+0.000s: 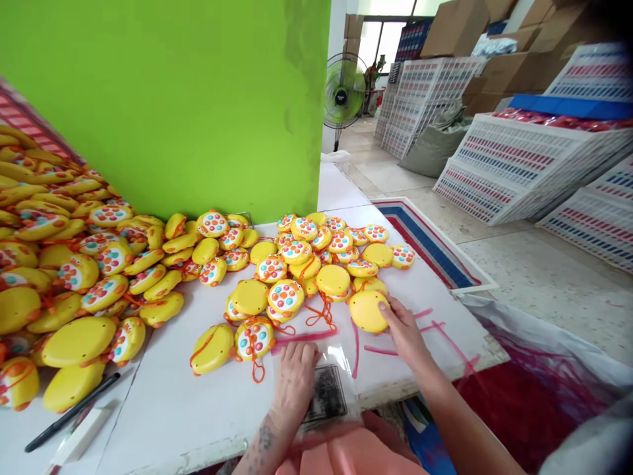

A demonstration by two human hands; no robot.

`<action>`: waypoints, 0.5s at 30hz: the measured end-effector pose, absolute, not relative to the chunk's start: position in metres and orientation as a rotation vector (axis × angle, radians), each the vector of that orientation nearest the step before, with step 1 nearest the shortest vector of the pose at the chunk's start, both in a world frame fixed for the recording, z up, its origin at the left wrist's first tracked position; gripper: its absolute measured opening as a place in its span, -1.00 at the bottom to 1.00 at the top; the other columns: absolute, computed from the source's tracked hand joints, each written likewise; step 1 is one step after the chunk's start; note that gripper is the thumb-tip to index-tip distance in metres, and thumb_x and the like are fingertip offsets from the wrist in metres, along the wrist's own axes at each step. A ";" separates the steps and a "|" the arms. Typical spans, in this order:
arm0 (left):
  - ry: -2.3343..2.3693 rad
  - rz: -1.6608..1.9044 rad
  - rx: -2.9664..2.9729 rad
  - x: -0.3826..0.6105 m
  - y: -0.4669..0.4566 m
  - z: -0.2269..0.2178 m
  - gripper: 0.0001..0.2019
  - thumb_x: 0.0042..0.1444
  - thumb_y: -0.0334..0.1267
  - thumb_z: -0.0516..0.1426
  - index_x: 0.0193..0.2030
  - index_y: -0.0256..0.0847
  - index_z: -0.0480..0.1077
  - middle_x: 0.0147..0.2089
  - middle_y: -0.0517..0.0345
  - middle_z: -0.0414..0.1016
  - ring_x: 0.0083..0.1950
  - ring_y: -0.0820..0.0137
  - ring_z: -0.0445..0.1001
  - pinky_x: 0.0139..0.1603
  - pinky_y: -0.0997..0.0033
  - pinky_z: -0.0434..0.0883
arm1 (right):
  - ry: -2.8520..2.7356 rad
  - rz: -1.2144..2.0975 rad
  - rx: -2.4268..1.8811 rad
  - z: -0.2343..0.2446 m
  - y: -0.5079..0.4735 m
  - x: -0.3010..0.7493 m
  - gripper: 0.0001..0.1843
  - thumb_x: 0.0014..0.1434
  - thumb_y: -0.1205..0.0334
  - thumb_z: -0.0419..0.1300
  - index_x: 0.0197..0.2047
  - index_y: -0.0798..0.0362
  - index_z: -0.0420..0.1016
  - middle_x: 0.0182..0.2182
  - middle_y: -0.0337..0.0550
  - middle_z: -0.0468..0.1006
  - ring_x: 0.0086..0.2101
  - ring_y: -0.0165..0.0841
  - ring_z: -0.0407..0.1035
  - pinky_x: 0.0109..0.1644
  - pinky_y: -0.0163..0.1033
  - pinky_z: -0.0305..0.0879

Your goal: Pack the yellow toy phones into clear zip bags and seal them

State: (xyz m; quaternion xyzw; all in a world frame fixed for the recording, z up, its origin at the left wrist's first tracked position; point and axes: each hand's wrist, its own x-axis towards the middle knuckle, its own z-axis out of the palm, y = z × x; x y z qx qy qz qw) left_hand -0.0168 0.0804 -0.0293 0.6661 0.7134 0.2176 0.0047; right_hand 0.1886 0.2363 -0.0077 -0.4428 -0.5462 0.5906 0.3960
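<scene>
Yellow toy, one piece lying plain back up, sits on the white worktop at the near right edge of a loose group of some two dozen like it; the right hand grips its right rim. Left hand lies flat, fingers spread, on one clear plastic bag. Far left, a much larger heap of yellow toys, too many to count. One black pen lies near left.
</scene>
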 end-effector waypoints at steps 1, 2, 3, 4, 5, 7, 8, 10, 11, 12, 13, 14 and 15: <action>2.222 0.705 2.080 -0.017 0.081 -0.030 -0.87 0.29 -0.35 0.00 -0.21 -0.23 0.37 -0.29 0.08 0.46 -0.23 0.27 0.38 -0.19 0.28 0.31 | -1.278 1.600 -1.113 -0.010 0.233 0.182 -0.51 0.17 -0.11 0.18 0.07 -0.04 0.36 -0.06 -0.10 0.52 -0.12 -0.17 0.44 -0.21 -0.16 0.44; 2.215 0.736 2.070 -0.018 0.082 -0.030 -0.87 0.29 -0.33 0.01 -0.13 -0.24 0.36 -0.27 0.07 0.47 -0.22 0.26 0.40 -0.18 0.27 0.33 | -1.199 1.692 -1.098 -0.012 0.229 0.176 -0.52 0.16 -0.10 0.19 0.06 -0.04 0.35 -0.07 -0.10 0.52 -0.14 -0.18 0.44 -0.26 -0.17 0.45; 2.212 0.769 2.057 -0.018 0.082 -0.030 -0.83 0.28 -0.31 0.03 -0.04 -0.25 0.34 -0.24 0.05 0.48 -0.20 0.26 0.41 -0.16 0.27 0.34 | -1.156 1.768 -1.073 -0.014 0.225 0.170 -0.53 0.15 -0.08 0.21 0.06 -0.05 0.34 -0.07 -0.11 0.51 -0.14 -0.19 0.44 -0.27 -0.19 0.45; 2.211 0.801 2.049 -0.019 0.083 -0.030 -0.77 0.28 -0.29 0.04 0.05 -0.27 0.30 -0.23 0.04 0.48 -0.20 0.26 0.41 -0.15 0.26 0.36 | -1.148 1.830 -1.038 -0.014 0.221 0.165 -0.54 0.15 -0.04 0.23 0.06 -0.06 0.33 -0.06 -0.12 0.50 -0.13 -0.21 0.44 -0.24 -0.19 0.44; 2.212 0.825 2.048 -0.019 0.083 -0.030 -0.70 0.28 -0.28 0.04 0.12 -0.30 0.25 -0.22 0.02 0.49 -0.19 0.25 0.42 -0.14 0.25 0.37 | -1.162 1.878 -0.996 -0.014 0.217 0.160 -0.54 0.14 0.01 0.25 0.08 -0.07 0.32 -0.04 -0.13 0.49 -0.11 -0.22 0.43 -0.21 -0.20 0.44; 2.212 0.859 2.069 -0.019 0.083 -0.031 -0.59 0.28 -0.25 0.04 0.22 -0.34 0.14 -0.19 -0.01 0.49 -0.19 0.25 0.42 -0.13 0.23 0.39 | -1.228 1.959 -0.889 -0.009 0.211 0.154 -0.48 0.11 0.09 0.28 0.12 -0.08 0.29 -0.01 -0.14 0.47 -0.07 -0.23 0.40 -0.12 -0.19 0.41; 2.205 0.881 2.089 -0.019 0.082 -0.031 -0.54 0.27 -0.25 0.04 0.26 -0.35 0.08 -0.16 -0.04 0.50 -0.18 0.24 0.42 -0.12 0.21 0.40 | -1.277 1.996 -0.830 -0.004 0.208 0.153 -0.45 0.09 0.12 0.31 0.13 -0.07 0.28 -0.02 -0.14 0.47 -0.06 -0.24 0.39 -0.08 -0.19 0.39; 2.183 0.929 2.134 -0.020 0.081 -0.032 -0.45 0.27 -0.25 0.04 0.33 -0.35 -0.03 -0.05 -0.12 0.48 -0.13 0.21 0.42 -0.09 0.17 0.41 | -1.414 2.080 -0.705 0.007 0.204 0.152 -0.42 0.03 0.18 0.34 0.12 -0.04 0.30 -0.06 -0.15 0.47 -0.08 -0.26 0.38 -0.04 -0.18 0.36; 2.174 0.944 2.138 -0.020 0.080 -0.033 -0.41 0.26 -0.27 0.04 0.36 -0.35 -0.08 -0.02 -0.14 0.47 -0.12 0.20 0.42 -0.08 0.15 0.41 | -1.501 2.123 -0.645 0.013 0.203 0.152 -0.42 0.01 0.21 0.35 0.10 -0.02 0.33 -0.09 -0.15 0.47 -0.11 -0.27 0.38 -0.06 -0.20 0.35; 2.168 0.945 2.125 -0.021 0.079 -0.033 -0.38 0.24 -0.29 0.04 0.37 -0.35 -0.12 -0.01 -0.13 0.47 -0.11 0.19 0.43 -0.07 0.15 0.40 | -1.590 2.161 -0.588 0.019 0.202 0.153 -0.44 -0.01 0.23 0.36 0.08 0.00 0.35 -0.11 -0.15 0.47 -0.15 -0.29 0.39 -0.10 -0.22 0.35; 2.162 0.936 2.102 -0.021 0.078 -0.034 -0.35 0.22 -0.31 0.05 0.38 -0.35 -0.13 -0.03 -0.11 0.48 -0.12 0.19 0.43 -0.07 0.15 0.40 | -1.669 2.193 -0.535 0.024 0.200 0.153 -0.47 -0.03 0.26 0.37 0.04 0.01 0.39 -0.12 -0.15 0.47 -0.19 -0.32 0.39 -0.15 -0.25 0.35; 2.156 0.923 2.079 -0.022 0.078 -0.035 -0.34 0.20 -0.32 0.06 0.39 -0.35 -0.12 -0.05 -0.09 0.49 -0.12 0.19 0.43 -0.06 0.15 0.40 | -1.719 2.216 -0.492 0.028 0.199 0.152 -0.50 -0.04 0.28 0.37 0.00 0.02 0.41 -0.14 -0.16 0.47 -0.23 -0.34 0.38 -0.20 -0.28 0.33; 2.150 0.913 2.069 -0.022 0.078 -0.035 -0.36 0.19 -0.33 0.06 0.37 -0.34 -0.07 -0.06 -0.07 0.49 -0.12 0.19 0.43 -0.07 0.15 0.39 | -1.735 2.231 -0.461 0.031 0.198 0.151 -0.52 -0.04 0.29 0.37 -0.02 0.01 0.41 -0.16 -0.17 0.46 -0.25 -0.36 0.38 -0.23 -0.30 0.32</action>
